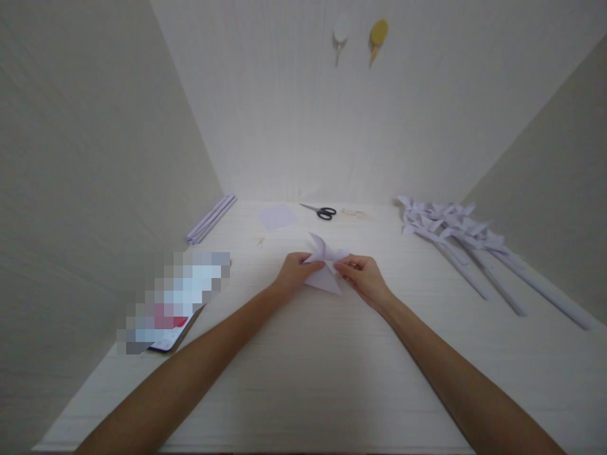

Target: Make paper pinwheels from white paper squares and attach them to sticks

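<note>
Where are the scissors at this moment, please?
In the head view, the scissors lie at the back of the table, just right of the flat paper square.

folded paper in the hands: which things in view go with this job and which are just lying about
Likely part of the job:
- folded paper
- flat sheet
- scissors
- paper rolls, left
- paper pinwheels, right
- perhaps the small tan bits

Likely just about:
- phone
- white wall piece
- yellow wall piece
</note>
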A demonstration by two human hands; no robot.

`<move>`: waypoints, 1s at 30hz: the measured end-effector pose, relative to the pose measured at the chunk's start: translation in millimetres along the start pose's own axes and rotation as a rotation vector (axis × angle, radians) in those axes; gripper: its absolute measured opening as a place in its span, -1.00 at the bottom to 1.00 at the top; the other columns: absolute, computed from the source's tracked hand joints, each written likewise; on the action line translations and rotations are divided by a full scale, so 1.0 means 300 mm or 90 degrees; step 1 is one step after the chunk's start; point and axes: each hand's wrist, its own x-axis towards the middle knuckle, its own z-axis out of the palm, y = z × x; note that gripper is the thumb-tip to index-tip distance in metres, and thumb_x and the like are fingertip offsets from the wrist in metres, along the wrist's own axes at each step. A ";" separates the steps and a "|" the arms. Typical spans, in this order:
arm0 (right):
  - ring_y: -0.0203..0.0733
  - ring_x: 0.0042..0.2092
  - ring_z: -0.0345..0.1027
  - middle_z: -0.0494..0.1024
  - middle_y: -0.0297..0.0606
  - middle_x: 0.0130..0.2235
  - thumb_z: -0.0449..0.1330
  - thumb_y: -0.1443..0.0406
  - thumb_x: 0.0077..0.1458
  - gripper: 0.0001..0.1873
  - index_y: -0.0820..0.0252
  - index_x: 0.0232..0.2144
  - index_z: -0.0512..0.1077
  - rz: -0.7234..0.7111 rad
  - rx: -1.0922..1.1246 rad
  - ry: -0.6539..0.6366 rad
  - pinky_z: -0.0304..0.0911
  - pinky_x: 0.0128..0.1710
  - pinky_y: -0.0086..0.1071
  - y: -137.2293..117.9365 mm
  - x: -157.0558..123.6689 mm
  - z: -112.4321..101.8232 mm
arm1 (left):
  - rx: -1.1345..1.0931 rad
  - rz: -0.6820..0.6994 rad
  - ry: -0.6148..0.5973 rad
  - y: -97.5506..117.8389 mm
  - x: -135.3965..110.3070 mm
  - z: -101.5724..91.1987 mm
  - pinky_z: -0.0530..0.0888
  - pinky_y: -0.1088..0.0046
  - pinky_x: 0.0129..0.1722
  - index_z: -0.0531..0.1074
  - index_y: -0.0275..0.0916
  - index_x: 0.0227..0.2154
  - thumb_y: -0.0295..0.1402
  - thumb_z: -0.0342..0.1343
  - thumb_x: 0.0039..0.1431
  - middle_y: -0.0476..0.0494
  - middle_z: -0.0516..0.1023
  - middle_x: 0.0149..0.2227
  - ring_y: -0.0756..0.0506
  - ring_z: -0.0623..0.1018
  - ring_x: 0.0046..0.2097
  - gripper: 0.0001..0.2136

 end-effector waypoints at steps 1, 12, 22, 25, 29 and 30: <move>-0.43 -0.65 0.05 0.30 -0.41 -0.69 0.25 0.19 -0.35 -0.77 0.26 -0.64 0.39 -0.003 -0.004 0.007 -0.08 -0.66 -0.49 0.002 0.000 0.002 | 0.006 0.005 0.001 0.000 0.000 0.001 0.31 0.48 -0.52 0.43 -0.37 -0.48 -0.28 0.10 -0.23 -0.06 0.45 -0.57 -0.03 0.43 -0.51 -0.75; -0.44 -0.67 0.03 0.30 -0.39 -0.70 0.24 0.15 -0.36 -0.71 0.29 -0.62 0.39 -0.012 -0.058 0.056 -0.10 -0.69 -0.50 -0.002 -0.004 0.018 | 0.054 0.022 0.005 0.005 -0.006 0.008 0.29 0.50 -0.53 0.43 -0.38 -0.48 -0.28 0.09 -0.23 -0.04 0.43 -0.57 -0.01 0.39 -0.53 -0.75; -0.47 -0.69 -0.06 0.21 -0.44 -0.74 0.23 0.14 -0.35 -0.71 0.29 -0.65 0.38 -0.019 -0.096 0.077 -0.20 -0.71 -0.50 -0.003 -0.002 0.025 | 0.076 0.041 0.005 0.004 -0.009 0.007 0.28 0.52 -0.52 0.43 -0.36 -0.48 -0.27 0.08 -0.21 -0.02 0.41 -0.57 0.01 0.38 -0.53 -0.75; -0.47 -0.69 -0.07 0.20 -0.45 -0.74 0.23 0.15 -0.35 -0.73 0.29 -0.67 0.36 -0.017 -0.085 0.075 -0.21 -0.71 -0.50 -0.004 -0.003 0.028 | 0.096 0.057 0.018 0.008 -0.013 0.012 0.26 0.53 -0.54 0.43 -0.37 -0.50 -0.28 0.07 -0.20 -0.01 0.40 -0.58 0.03 0.36 -0.55 -0.76; -0.47 -0.68 -0.07 0.20 -0.44 -0.74 0.23 0.15 -0.35 -0.72 0.29 -0.68 0.35 -0.023 -0.096 0.083 -0.21 -0.71 -0.51 -0.001 -0.002 0.029 | 0.126 0.081 0.024 0.009 -0.017 0.012 0.24 0.56 -0.56 0.43 -0.37 -0.51 -0.28 0.05 -0.19 0.00 0.38 -0.59 0.04 0.33 -0.55 -0.77; -0.47 -0.68 -0.07 0.21 -0.44 -0.73 0.23 0.15 -0.35 -0.72 0.29 -0.67 0.35 -0.025 -0.099 0.085 -0.21 -0.71 -0.51 0.000 -0.001 0.030 | 0.134 0.085 0.026 0.007 -0.017 0.011 0.23 0.56 -0.56 0.43 -0.37 -0.51 -0.27 0.05 -0.19 0.01 0.38 -0.59 0.04 0.33 -0.55 -0.77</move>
